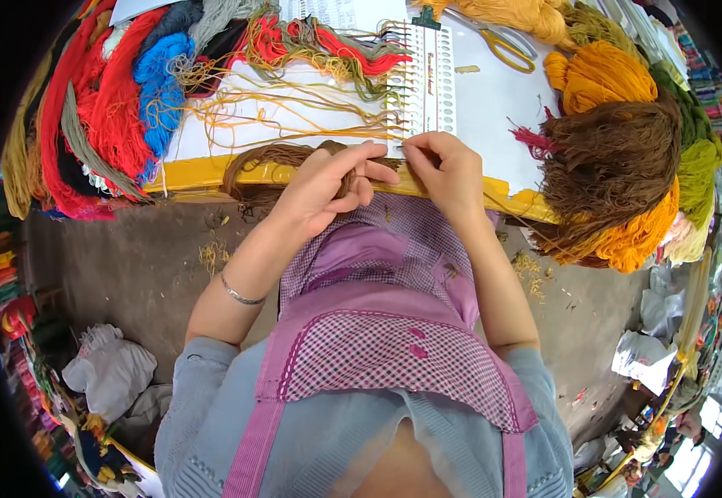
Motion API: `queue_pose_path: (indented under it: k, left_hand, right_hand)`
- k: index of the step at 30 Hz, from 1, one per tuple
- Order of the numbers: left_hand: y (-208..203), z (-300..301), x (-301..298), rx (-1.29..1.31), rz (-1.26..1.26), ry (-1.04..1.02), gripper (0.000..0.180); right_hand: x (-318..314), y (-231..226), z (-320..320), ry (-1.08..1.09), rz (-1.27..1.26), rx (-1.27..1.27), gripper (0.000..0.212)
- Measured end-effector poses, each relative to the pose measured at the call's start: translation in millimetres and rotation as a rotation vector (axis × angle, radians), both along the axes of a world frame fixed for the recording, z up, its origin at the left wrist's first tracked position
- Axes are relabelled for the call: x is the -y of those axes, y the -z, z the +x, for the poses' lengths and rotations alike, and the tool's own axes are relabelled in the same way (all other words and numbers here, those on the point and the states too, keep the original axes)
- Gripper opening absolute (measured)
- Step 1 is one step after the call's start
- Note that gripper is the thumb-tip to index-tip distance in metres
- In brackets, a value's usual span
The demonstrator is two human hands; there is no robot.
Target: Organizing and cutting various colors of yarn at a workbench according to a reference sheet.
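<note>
My left hand (336, 184) is closed around a hank of brown thread (265, 159), its index finger reaching toward the right hand. The thread trails left over the table's yellow front edge. Thumb and forefinger of my right hand (450, 176) pinch together at the lower end of a white punched card (445, 95); what they grip is too small to make out. Along the card's left row of holes hang looped threads (294, 108) in orange, yellow, olive, red and grey, fanning leftward across white paper. A dark clip (427, 18) sits at the card's top.
Yellow-handled scissors (506, 51) lie right of the card. Red hanks (124, 104) and a blue hank (161, 91) drape at the left. Brown hanks (614, 158) and orange hanks (606, 79) pile at the right, hanging over the yellow edge (203, 173). A white sack (110, 369) stands on the floor.
</note>
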State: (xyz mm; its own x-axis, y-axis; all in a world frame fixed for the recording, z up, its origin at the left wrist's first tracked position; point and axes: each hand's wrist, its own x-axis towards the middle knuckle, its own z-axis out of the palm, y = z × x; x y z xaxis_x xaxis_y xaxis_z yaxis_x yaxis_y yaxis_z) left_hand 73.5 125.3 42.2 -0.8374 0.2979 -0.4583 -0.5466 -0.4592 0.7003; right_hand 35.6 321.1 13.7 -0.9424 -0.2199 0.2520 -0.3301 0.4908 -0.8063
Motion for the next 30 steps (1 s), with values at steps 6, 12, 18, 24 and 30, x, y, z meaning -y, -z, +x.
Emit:
queue_pose_path:
  k: [6, 12, 18, 24, 30]
  left_hand:
    - [-4, -6, -11, -0.139, -0.263, -0.031, 0.029]
    - [11, -14, -24, -0.444, -0.549, -0.065, 0.021]
    - [10, -17, -26, -0.431, -0.625, -0.065, 0.018]
    - [3, -21, 8, -0.175, -0.169, -0.12, 0.009]
    - [-18, -30, -3, -0.244, -0.304, 0.267, 0.032]
  right_hand:
    - [3, -10, 5, -0.034, -0.037, 0.051, 0.012]
    - [-2, -12, 2, -0.017, -0.205, 0.305, 0.016]
    - [-1, -14, 3, -0.003, -0.218, 0.312, 0.017]
    - [3, -6, 3, 0.014, -0.057, 0.165, 0.019]
    - [12, -16, 5, 0.081, 0.122, 0.124, 0.04]
